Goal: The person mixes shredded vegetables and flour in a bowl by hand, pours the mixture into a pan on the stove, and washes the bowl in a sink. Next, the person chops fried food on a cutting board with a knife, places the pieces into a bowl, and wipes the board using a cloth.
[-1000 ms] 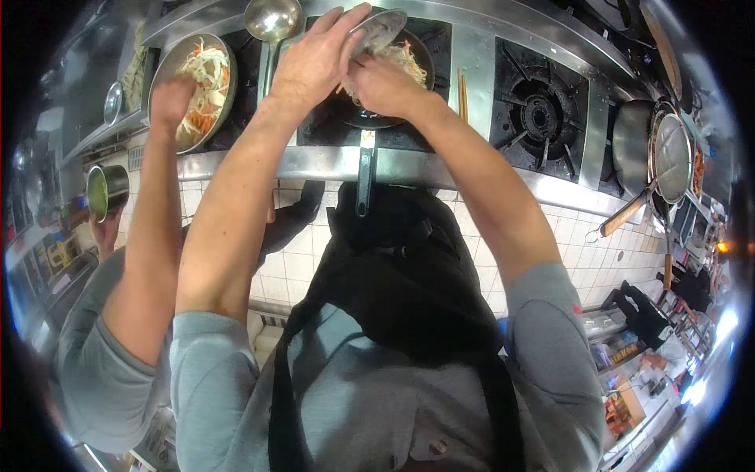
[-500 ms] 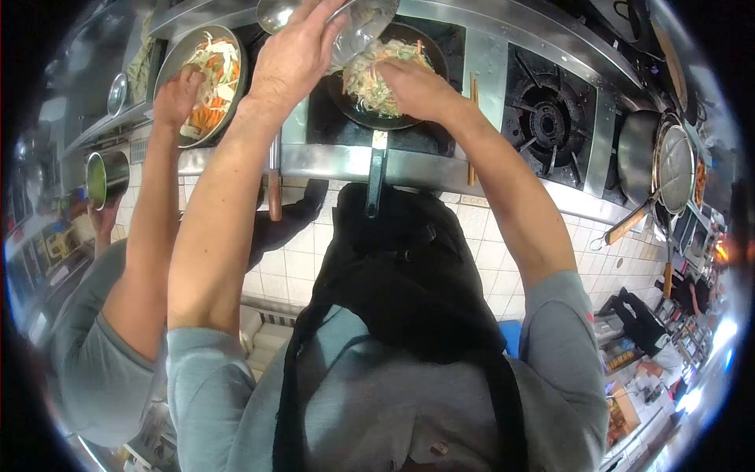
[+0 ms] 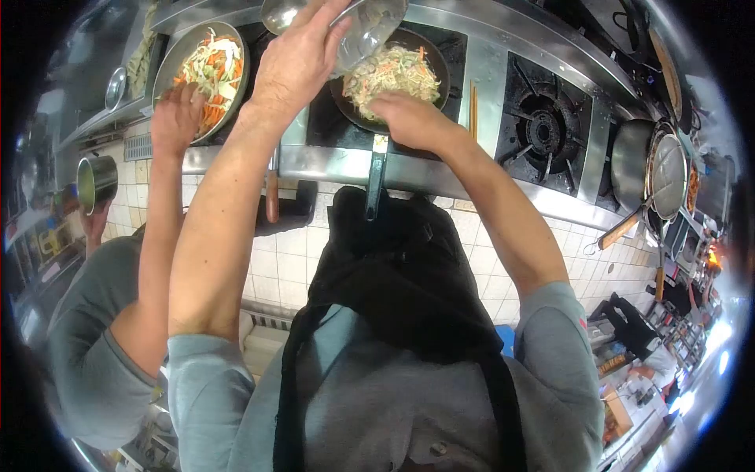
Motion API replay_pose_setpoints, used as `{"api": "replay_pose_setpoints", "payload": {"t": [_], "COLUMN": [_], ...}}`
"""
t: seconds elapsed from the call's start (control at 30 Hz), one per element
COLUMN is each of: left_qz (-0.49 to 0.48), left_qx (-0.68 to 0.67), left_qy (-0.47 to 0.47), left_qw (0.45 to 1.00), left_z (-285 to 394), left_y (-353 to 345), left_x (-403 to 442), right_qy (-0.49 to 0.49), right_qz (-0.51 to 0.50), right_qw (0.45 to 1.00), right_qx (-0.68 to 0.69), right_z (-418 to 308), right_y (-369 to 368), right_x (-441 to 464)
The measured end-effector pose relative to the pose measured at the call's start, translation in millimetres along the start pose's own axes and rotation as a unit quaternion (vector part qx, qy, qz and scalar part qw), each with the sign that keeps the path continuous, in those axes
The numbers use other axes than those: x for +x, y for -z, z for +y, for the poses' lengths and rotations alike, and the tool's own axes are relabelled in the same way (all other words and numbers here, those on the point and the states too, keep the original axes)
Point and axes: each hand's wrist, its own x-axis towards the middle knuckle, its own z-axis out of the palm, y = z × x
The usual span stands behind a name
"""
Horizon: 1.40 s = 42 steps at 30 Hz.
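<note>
Over a stainless-steel stove [image 3: 322, 163], the left hand [image 3: 299, 59] grips a shiny bowl [image 3: 370, 35]; the right hand [image 3: 405, 118], its fingers' hold hidden, has shifted to the near side of the frying pan [image 3: 443, 69], exposing more shredded vegetables [image 3: 399, 75] inside.

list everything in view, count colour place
stove: 1, steel, across top
black pan: 1, black, centre
grey pan: 1, grey, left
food: 2 portions, pale, orange, green, in pans
bowl: 1, greyish, tilted by black pan
ladle: 1, silver, brown handle, between pans
chopsticks: 1 pair, tan, right of centre
burner: 1 visible, black, right
strainer: 1, grey, far right
pot: 1, silver, left
co-worker's hands: 2, bare, at grey pan and pot
edge clutter: too blurred
floor: 1, white, below stove
apron: 1, black, on person
left hand: 1, bare, holding bowl
right hand: 1, bare, at black pan
</note>
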Motion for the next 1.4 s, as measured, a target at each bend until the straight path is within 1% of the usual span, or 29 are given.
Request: {"api": "replay_pose_setpoints", "payload": {"t": [0.03,0.1,0.13,0.17,0.23,0.27,0.4,0.47,0.5,0.57,0.6,0.63,0.7,0.73,0.77,0.83,0.9,0.93,0.97,1.0,1.03,1.1,1.13,1.17,1.23,1.27,1.3,1.37,1.4], "left_qz": [-0.002,-0.009,-0.012,-0.014,-0.021,-0.022,-0.021,-0.021,-0.011,0.0,0.0,0.002,0.001,0.002,0.004,0.015,0.023,0.026,0.037,0.048,0.049,0.07,0.064,0.069,0.073,0.075,0.066,0.057,0.068], "left_qx": [-0.001,-0.001,-0.002,-0.002,-0.003,-0.004,0.001,-0.004,-0.001,-0.002,-0.003,-0.004,-0.003,-0.003,-0.007,-0.004,-0.004,-0.003,-0.012,-0.023,-0.022,-0.011,-0.015,-0.016,-0.012,-0.013,-0.025,-0.036,-0.039], "left_qy": [0.002,0.007,0.009,0.01,0.013,0.014,0.014,0.016,0.018,0.017,0.019,0.021,0.028,0.034,0.044,0.063,0.081,0.08,0.1,0.121,0.121,0.15,0.17,0.17,0.153,0.153,0.16,0.166,0.155], "left_qw": [1.0,1.0,1.0,1.0,1.0,1.0,1.0,1.0,1.0,1.0,1.0,1.0,1.0,0.999,0.999,0.998,0.996,0.996,0.994,0.991,0.991,0.986,0.983,0.983,0.985,0.985,0.985,0.984,0.985], "left_z": [0.5,0.7,0.7,1.2,2.1,2.1,-0.4,-3.0,-6.0,-9.2,-10.0,-10.9,-15.4,-18.3,-21.8,-29.5,-36.2,-39.5,-43.5,-46.6,-49.2,-53.2,-56.0,-58.1,-58.5,-58.8,-56.3,-57.8,-59.9], "left_y": [-0.6,-2.0,-2.7,-2.7,-3.5,-3.2,0.3,4.4,4.2,3.5,2.1,2.6,-1.6,-4.9,-7.2,-13.9,-14.5,-12.0,-8.0,-3.8,0.0,7.2,8.0,6.9,5.4,5.0,5.6,4.1,0.6], "left_x": [0.6,2.0,3.4,4.5,6.2,6.5,7.7,7.8,7.9,8.9,9.5,10.4,10.1,9.2,6.4,4.9,3.4,4.4,5.0,5.1,4.0,3.6,3.6,2.5,-0.3,-1.5,-2.2,-2.7,-3.8], "right_qy": [-0.001,0.001,-0.025,-0.026,-0.052,-0.041,-0.019,-0.007,-0.004,-0.065,-0.066,-0.065,-0.075,-0.048,-0.048,-0.01,-0.02,-0.043,-0.064,-0.025,-0.023,0.0,0.012,0.015,0.057,0.05,0.051,0.063,0.064], "right_qz": [-0.001,0.074,0.054,0.052,0.038,0.07,0.074,0.133,0.132,-0.023,-0.048,-0.045,-0.023,0.039,0.04,0.179,0.156,0.116,0.076,0.095,0.095,0.115,0.14,0.139,0.072,0.037,0.037,0.109,0.11], "right_qw": [1.0,0.997,0.998,0.998,0.997,0.996,0.996,0.991,0.991,0.997,0.996,0.996,0.997,0.998,0.998,0.984,0.987,0.991,0.993,0.992,0.992,0.993,0.989,0.988,0.994,0.996,0.995,0.992,0.992], "right_qx": [0.002,-0.002,-0.003,-0.002,-0.052,-0.043,-0.046,-0.003,-0.008,-0.026,-0.036,-0.041,0.006,0.001,-0.002,-0.016,-0.034,-0.053,-0.07,-0.082,-0.082,-0.036,-0.054,-0.058,-0.056,-0.069,-0.071,-0.016,-0.017], "right_z": [2.6,9.9,14.9,24.4,50.1,57.7,54.6,37.2,35.7,35.7,29.2,24.9,18.9,24.1,28.6,33.6,39.0,41.9,45.7,38.2,32.1,21.9,24.7,25.5,15.9,12.8,7.9,2.0,6.3], "right_y": [-0.9,-0.4,10.0,11.3,8.0,-0.6,10.7,32.6,33.6,32.5,34.3,37.9,39.8,34.9,35.2,36.9,30.4,17.1,6.0,6.7,9.5,21.5,15.5,9.8,5.1,4.7,6.6,10.2,7.9], "right_x": [1.8,9.1,13.1,17.3,28.8,35.4,34.5,8.8,2.6,-11.1,-13.3,-11.5,-6.8,-3.4,2.4,17.5,30.6,36.7,41.2,41.4,38.5,32.7,32.7,32.5,31.0,29.6,26.1,21.0,19.4]}}
